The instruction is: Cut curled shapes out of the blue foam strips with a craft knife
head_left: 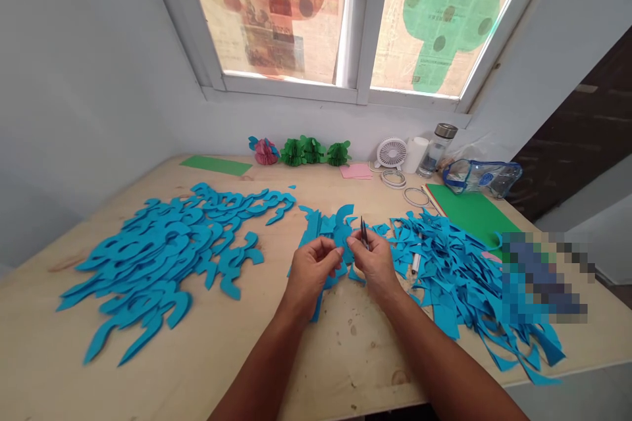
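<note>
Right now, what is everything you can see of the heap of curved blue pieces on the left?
The heap is many bright blue pieces, apparently paper or card, cut into wavy curves, some with pointed ends. They overlap in loose layers on the pale wooden table, narrowing towards the far right end. The left hand is apart from it.

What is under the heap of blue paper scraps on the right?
The blue paper scraps lie on the wooden table and overlap part of the green sheet. Anything fully buried beneath them is covered and cannot be seen.
</note>
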